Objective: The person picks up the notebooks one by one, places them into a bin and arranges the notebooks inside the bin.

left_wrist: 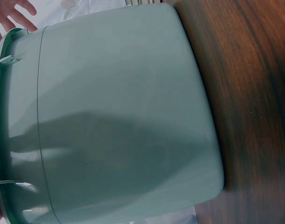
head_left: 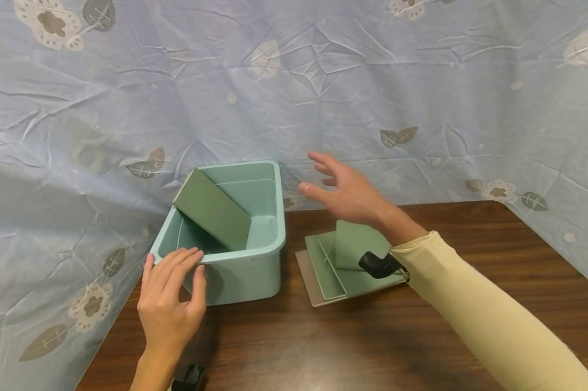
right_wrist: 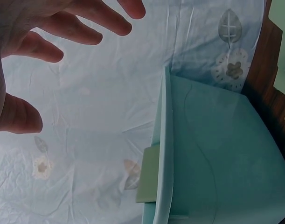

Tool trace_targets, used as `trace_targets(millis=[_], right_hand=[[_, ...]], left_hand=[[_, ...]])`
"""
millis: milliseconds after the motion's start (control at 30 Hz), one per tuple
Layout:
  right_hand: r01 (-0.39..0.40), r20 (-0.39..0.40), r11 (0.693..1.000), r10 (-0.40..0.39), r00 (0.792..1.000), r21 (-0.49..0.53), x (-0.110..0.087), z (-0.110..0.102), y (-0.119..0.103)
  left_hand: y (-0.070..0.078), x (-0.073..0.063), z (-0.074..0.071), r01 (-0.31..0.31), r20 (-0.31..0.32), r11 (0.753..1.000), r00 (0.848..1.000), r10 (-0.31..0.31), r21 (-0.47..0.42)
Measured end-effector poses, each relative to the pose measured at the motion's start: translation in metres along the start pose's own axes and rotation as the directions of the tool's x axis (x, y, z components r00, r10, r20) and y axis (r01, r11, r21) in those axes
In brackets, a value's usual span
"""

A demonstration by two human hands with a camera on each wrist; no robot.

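Note:
My left hand [head_left: 171, 296] is at the near left corner of a pale green plastic bin [head_left: 245, 277], its fingers loosely bent at the rim. Only a sliver of that hand shows at the edge of the left wrist view. Inside the bin a green book [head_left: 215, 209] leans at a slant, one corner on the left rim. My right hand [head_left: 349, 193] is raised in the air right of the bin, fingers spread and holding nothing. Below it lies a loose pile of green notebooks [head_left: 330, 271], partly hidden by the forearm, with a beige one [head_left: 307, 277] at the bottom.
A dark brown wooden table [head_left: 294, 342] carries the bin and the pile. Patterned grey-blue cloth [head_left: 294, 108] hangs behind and along both sides. The bin stands close to the cloth at the back left.

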State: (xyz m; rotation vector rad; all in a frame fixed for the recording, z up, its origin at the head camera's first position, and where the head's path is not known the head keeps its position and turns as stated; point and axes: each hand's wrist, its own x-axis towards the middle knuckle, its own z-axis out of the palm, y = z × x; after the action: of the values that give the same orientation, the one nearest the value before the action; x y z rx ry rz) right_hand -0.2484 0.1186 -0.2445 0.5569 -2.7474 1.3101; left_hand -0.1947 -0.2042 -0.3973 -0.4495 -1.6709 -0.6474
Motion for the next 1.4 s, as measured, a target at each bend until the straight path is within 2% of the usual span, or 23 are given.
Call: trace_targets(millis=[1100, 1400], right_hand=[[-0.033, -0.007, 0.998, 0.032, 0.999, -0.048, -0.009, -0.016, 0.033], [-0.037, -0.007, 0.998, 0.037, 0.999, -0.053, -0.01, -0.018, 0.035]], left_hand=[[0.002, 0.001, 0.0, -0.005, -0.007, 1.0, 1.0, 0.005, 0.006], [0.002, 0.001, 0.0, -0.01, -0.014, 1.0, 1.0, 0.01, 0.005]])
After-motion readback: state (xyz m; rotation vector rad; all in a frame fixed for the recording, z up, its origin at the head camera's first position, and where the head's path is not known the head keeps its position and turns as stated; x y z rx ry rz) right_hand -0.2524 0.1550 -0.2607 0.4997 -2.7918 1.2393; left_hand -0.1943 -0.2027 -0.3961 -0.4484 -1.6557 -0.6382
